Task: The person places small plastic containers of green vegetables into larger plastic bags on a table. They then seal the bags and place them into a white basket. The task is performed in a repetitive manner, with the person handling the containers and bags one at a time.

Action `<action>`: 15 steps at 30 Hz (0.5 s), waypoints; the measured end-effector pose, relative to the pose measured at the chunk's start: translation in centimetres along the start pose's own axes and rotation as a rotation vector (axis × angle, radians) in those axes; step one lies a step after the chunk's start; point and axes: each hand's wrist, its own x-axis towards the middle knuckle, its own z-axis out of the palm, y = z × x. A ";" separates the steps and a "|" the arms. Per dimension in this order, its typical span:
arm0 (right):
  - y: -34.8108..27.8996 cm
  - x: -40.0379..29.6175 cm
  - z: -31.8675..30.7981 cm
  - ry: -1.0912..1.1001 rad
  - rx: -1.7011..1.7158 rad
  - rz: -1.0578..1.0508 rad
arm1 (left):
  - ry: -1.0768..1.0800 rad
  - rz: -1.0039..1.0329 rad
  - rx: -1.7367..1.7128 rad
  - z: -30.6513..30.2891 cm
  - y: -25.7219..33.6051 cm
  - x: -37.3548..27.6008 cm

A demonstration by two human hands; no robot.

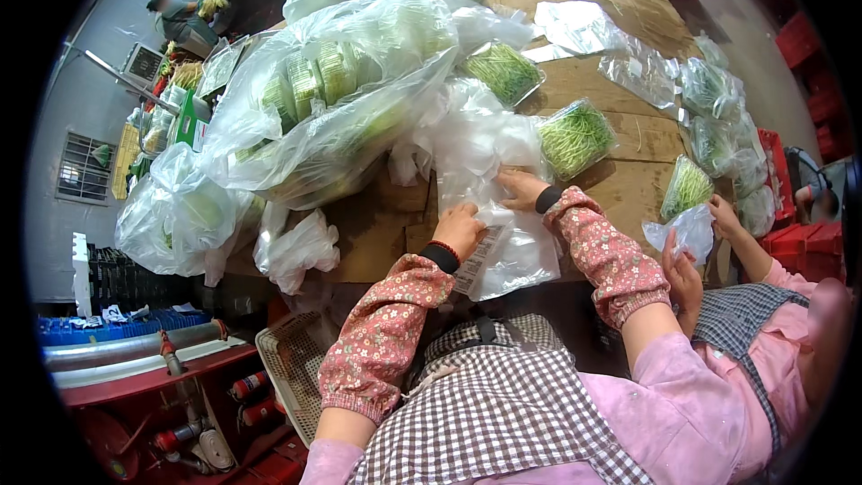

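My left hand (460, 233) has curled fingers at the left edge of a stack of clear plastic bags (518, 249), beside a printed sheet (477, 259). Whether it pinches a bag cannot be told. My right hand (522, 188) rests on the upper part of the bags with its fingertips down. More crumpled clear bags lie just above both hands. A clear-wrapped tray of green sprouts (577, 138) sits to the right of the bags, and another sprout tray (504, 73) lies farther back. At the left, a large clear bag (337, 94) holds several packed trays of greens.
A co-worker's hands (685, 269) hold a small plastic bag at the right, by a third sprout tray (687, 187). Bagged greens (714, 91) line the cardboard-covered table's (619, 87) right edge. A beige plastic basket (296, 357) stands below at the left. Another person stands far left.
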 end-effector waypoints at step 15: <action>0.3 1.1 3.1 0.134 -0.211 0.122 | 0.126 0.131 -0.074 3.6 -1.6 2.3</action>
